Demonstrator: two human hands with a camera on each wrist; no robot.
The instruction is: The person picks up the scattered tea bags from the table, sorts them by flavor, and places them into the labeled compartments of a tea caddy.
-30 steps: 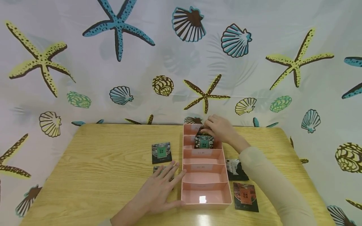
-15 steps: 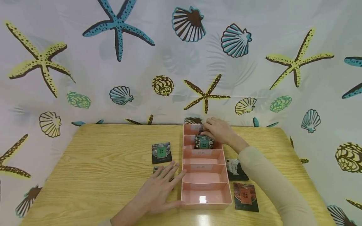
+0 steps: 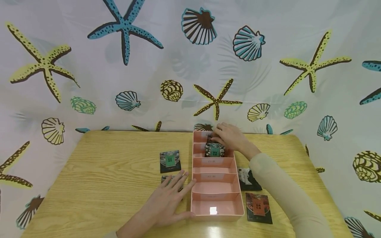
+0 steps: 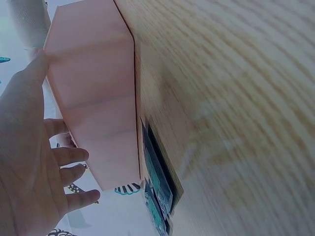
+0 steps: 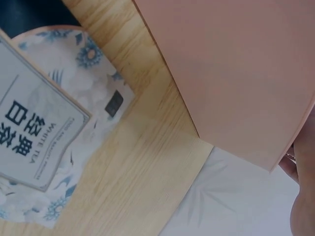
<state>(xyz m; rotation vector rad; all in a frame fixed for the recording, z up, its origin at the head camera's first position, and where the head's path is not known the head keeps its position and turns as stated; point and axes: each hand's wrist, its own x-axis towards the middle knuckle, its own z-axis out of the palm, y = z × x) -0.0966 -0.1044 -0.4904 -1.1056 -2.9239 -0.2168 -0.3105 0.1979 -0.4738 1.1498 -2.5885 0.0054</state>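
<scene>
A long pink divided box (image 3: 217, 216) stands lengthwise on the table. My left hand (image 3: 168, 198) lies along its left side, fingers spread and fairly straight, with thumb and fingertips at the rim. At the far end my right hand (image 3: 230, 135) reaches over the box with curled fingers. It pinches a dark tea sachet (image 3: 209, 138) in the farthest compartment, mostly hidden by the fingers. A green-labelled tea sachet (image 3: 215, 150) stands in the second compartment from the back. The three nearer compartments hold nothing visible.
Left of the box lies a green-labelled sachet (image 3: 170, 161); another sachet (image 3: 166, 178) is partly under my left hand. On the right are a white tea sachet (image 5: 44, 128), partly behind my forearm in the head view, and a red-labelled sachet (image 3: 259, 208). A patterned curtain (image 3: 143, 72) hangs behind.
My right hand shifts slightly down at the far compartment, and the dark sachet there shows a little differently beneath the fingers. The left hand and box stay put.
</scene>
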